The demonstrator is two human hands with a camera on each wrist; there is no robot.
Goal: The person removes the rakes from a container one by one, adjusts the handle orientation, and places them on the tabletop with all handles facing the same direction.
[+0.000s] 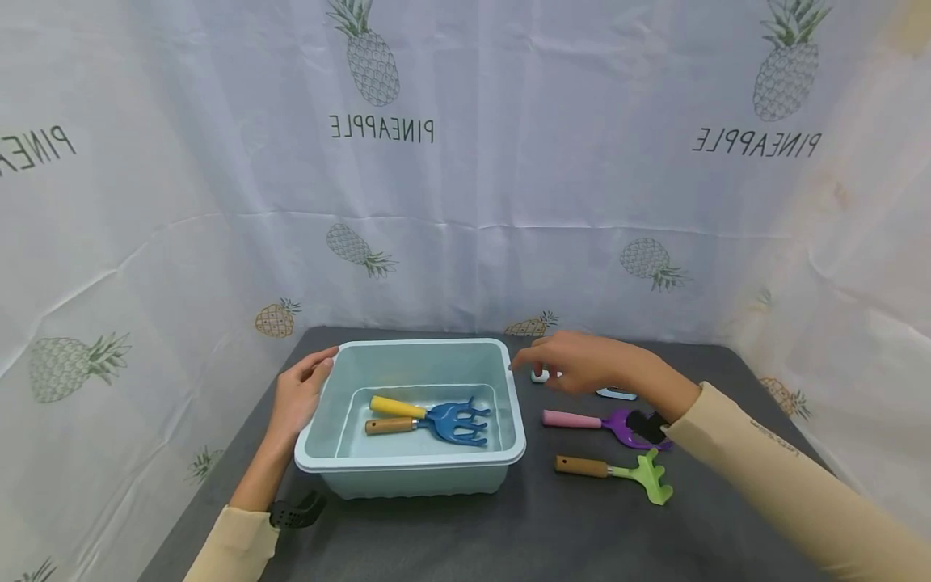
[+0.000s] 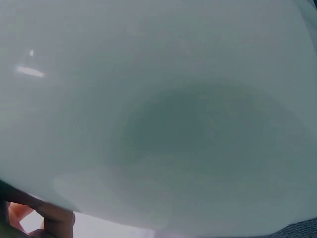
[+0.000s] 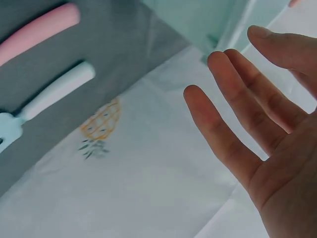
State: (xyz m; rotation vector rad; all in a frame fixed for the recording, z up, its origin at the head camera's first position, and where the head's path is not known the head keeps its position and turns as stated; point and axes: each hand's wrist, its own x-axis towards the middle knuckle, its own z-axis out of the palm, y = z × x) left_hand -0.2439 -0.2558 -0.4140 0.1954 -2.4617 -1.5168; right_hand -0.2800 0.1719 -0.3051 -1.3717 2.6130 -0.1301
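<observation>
A pale green plastic basin [image 1: 414, 463] stands on the dark table. Inside lie two small blue-headed garden rakes, one with a yellow handle [image 1: 397, 406] and one with a wooden handle [image 1: 390, 426]; their heads overlap. My left hand [image 1: 298, 394] is at the basin's left rim, fingertips and thumb beside it, not wrapped over it. The basin wall [image 2: 198, 124] fills most of the left wrist view. Just off the right rim is my right hand [image 1: 582, 361], its fingers loosely spread and holding nothing. That hand partly hides a white-handled, light-blue tool [image 1: 617, 394].
Right of the basin lie a purple garden trowel with a pink handle [image 1: 571, 419] and a green hand rake with a wooden handle [image 1: 582, 466]. My right wrist strap partly covers the trowel. A pineapple-print curtain [image 1: 473, 186] hangs behind the table.
</observation>
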